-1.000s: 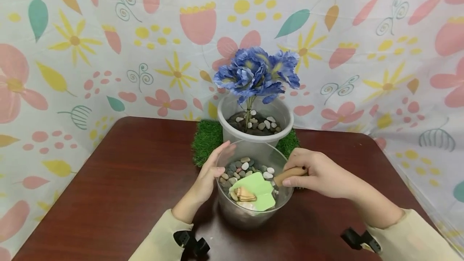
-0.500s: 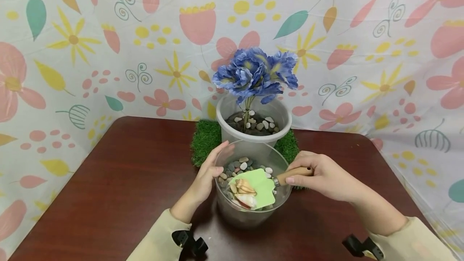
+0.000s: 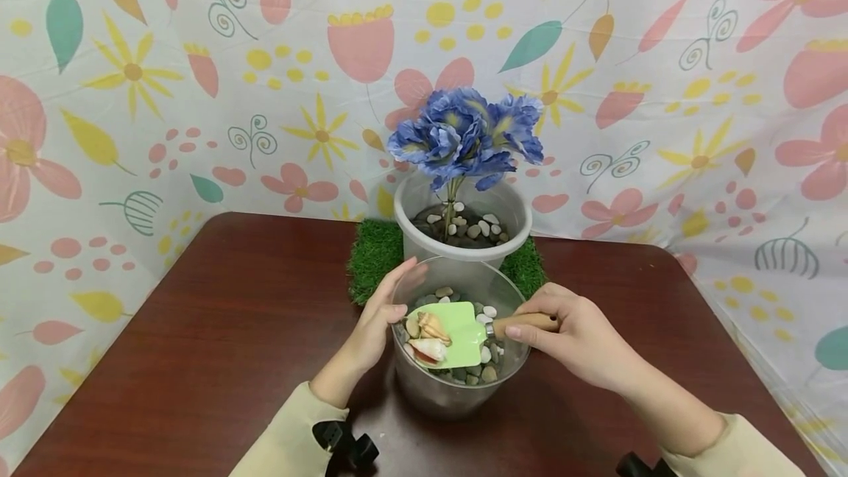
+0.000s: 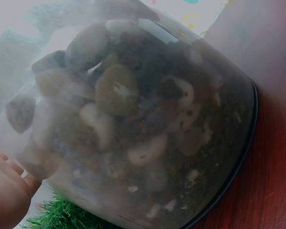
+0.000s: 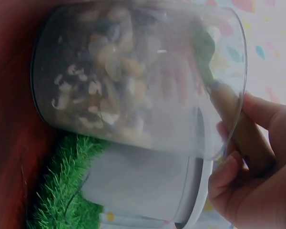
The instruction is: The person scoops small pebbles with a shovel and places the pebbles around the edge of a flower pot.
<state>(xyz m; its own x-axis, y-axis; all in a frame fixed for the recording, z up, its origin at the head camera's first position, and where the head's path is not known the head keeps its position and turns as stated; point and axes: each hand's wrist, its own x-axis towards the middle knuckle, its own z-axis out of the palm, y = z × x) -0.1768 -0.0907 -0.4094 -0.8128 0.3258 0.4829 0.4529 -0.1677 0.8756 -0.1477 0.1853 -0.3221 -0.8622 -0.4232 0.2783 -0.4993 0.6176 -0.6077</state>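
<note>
My right hand [image 3: 573, 330] grips the wooden handle of a small garden trowel [image 3: 467, 333] with a light green blade. On the blade lie an orange-brown spiral seashell [image 3: 432, 326] and a white seashell [image 3: 429, 349] with a reddish edge. The trowel is above the pebbles [image 3: 489, 372], within the rim of a clear plastic pot [image 3: 444, 400]. Against the pot's left side rests my left hand [image 3: 371, 326], fingers extended along the wall and thumb at the rim. Through the wall, the left wrist view shows stones [image 4: 117, 90] over dark, soil-like material.
Directly behind stands a whitish flowerpot [image 3: 464, 249] holding blue artificial flowers [image 3: 464, 135] and pale stones. It sits on a green artificial grass mat [image 3: 376, 260]. A patterned cloth [image 3: 318, 79] hangs behind the dark red-brown table [image 3: 265, 315].
The trowel has risen from among the pebbles and moved left, its blade now flatter with both shells on it. The left hand still touches the pot.
</note>
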